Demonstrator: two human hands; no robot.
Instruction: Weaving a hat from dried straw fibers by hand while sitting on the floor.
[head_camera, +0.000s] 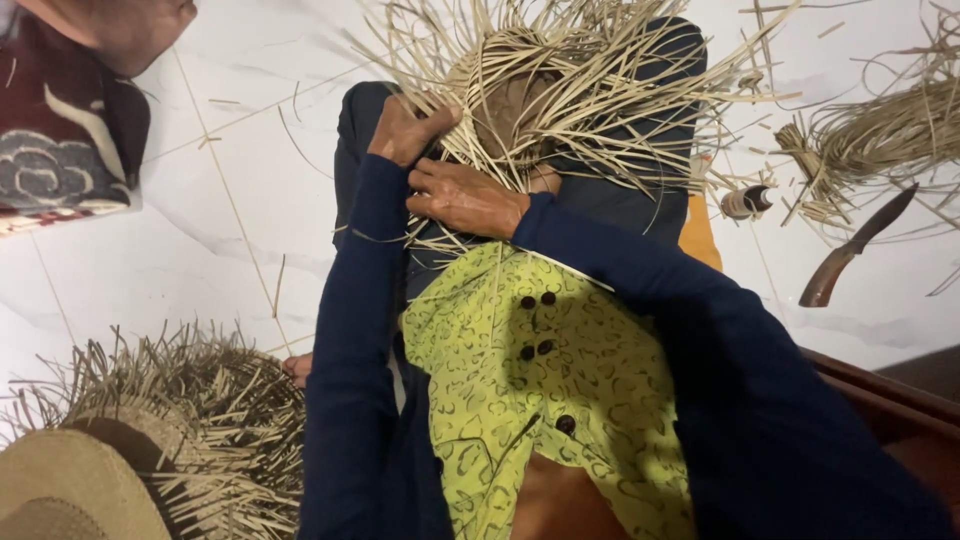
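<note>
A half-woven piece of straw work rests on the person's lap over dark trousers, its centre plaited tight while long loose strands fan out on every side, so the woven middle looks done and the outer part is still unworked. The left hand is closed on strands at the piece's left edge; the right hand lies just below it, fingers curled over strands, though what exactly they pinch is hard to make out. Beyond, on the white tiled floor, lie a knife with a curved handle, a small spool and a bundle of raw straw. At lower left, cut off by the frame, sit finished-looking hats with ragged fringes.
</note>
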